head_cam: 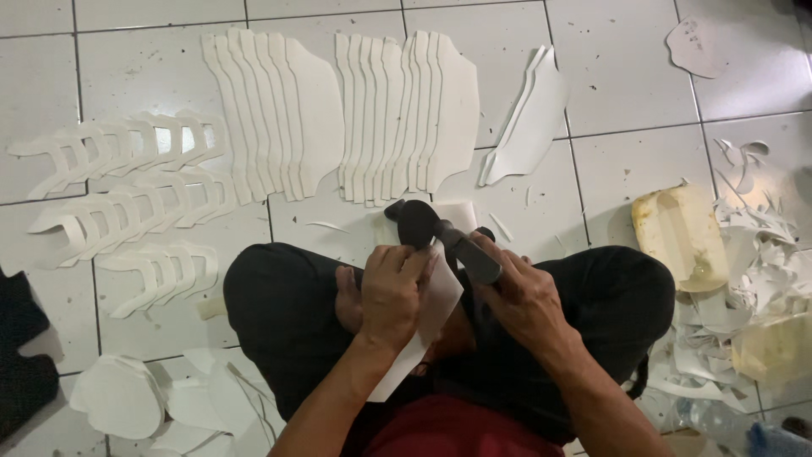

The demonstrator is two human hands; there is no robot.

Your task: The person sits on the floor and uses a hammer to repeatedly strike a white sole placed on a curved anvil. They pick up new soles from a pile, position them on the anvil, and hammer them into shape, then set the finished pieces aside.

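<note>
left hand (391, 292) grips a white cut piece (431, 317); just right of it, right hand (523, 296) clasps a black hammer (440, 234).

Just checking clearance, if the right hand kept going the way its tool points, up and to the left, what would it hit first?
Probably the white sheet held by the left hand, since the tool in the right hand overlaps it already. Past that, likely the fanned white pieces on the floor; depth is unclear.
</note>
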